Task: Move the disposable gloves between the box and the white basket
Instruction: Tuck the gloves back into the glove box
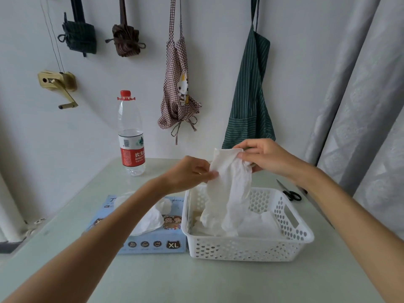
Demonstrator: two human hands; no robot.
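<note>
The right hand (265,157) pinches the top edge of a thin white disposable glove (229,186), and the left hand (190,172) pinches its side edge, so it hangs into the white perforated plastic basket (290,235) holding more gloves. The blue cardboard glove box (153,243) touches the basket's left wall, near the pale table's (196,281) front edge.

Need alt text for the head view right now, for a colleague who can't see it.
Both hands, left hand and right hand, pinch a disposable glove above the white basket, which holds more gloves. The glove box lies left of it.
</note>
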